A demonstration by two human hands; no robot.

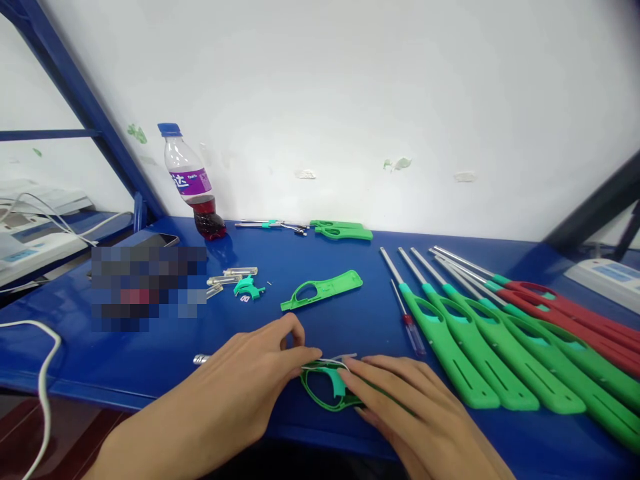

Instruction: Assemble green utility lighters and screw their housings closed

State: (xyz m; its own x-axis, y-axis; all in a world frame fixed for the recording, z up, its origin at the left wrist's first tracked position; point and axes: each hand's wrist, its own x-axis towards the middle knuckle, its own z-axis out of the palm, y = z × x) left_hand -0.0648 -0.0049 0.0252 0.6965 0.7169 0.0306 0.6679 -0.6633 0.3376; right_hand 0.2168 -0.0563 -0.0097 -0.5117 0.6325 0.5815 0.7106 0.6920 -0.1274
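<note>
A green lighter housing [320, 401] with a teal trigger [336, 383] lies at the table's front edge between my hands. My left hand [260, 373] pinches a thin wire or tube at the housing's upper left side. The fingers of my right hand [400, 387] lie closed over the housing's right part and hide most of it. A metal tube tip [201, 360] sticks out left of my left wrist. Just beyond my hands rests another green housing half [330, 291], its inside facing up.
Several assembled green lighters [465, 360] and red ones [575, 313] fan out at right beside a screwdriver [413, 333]. Teal pieces [249, 288], clear parts [233, 277] and a bottle [193, 180] are at left. More rods [270, 225] and green housings [343, 231] lie by the wall.
</note>
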